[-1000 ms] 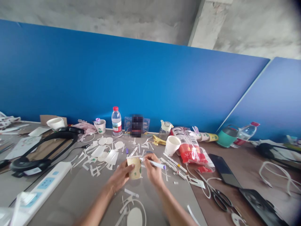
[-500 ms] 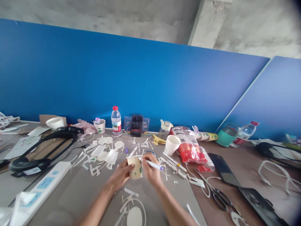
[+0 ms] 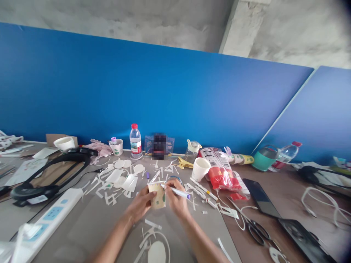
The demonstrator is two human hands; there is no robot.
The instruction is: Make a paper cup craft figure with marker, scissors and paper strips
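Observation:
Near the centre of the view, my left hand (image 3: 142, 203) is closed on the left side of a pale yellow paper cup (image 3: 157, 200) with green spots. The thumb lies on the cup's front. My right hand (image 3: 175, 197) grips a white marker (image 3: 178, 191) with a purple end, its tip at the cup's upper right near the rim. A small purple cap (image 3: 147, 175) stands on the table behind the cup. White paper scraps (image 3: 131, 182) lie to the left, and more strips with an oval piece (image 3: 157, 252) are nearer me.
At the back stand a water bottle (image 3: 135, 142), a spotted cup (image 3: 117, 147) and a glass jug (image 3: 192, 151). To the right are a white cup (image 3: 201, 168), red packages (image 3: 223, 173), scissors (image 3: 256, 232) and phones (image 3: 261, 197). A power strip (image 3: 55, 219) lies left.

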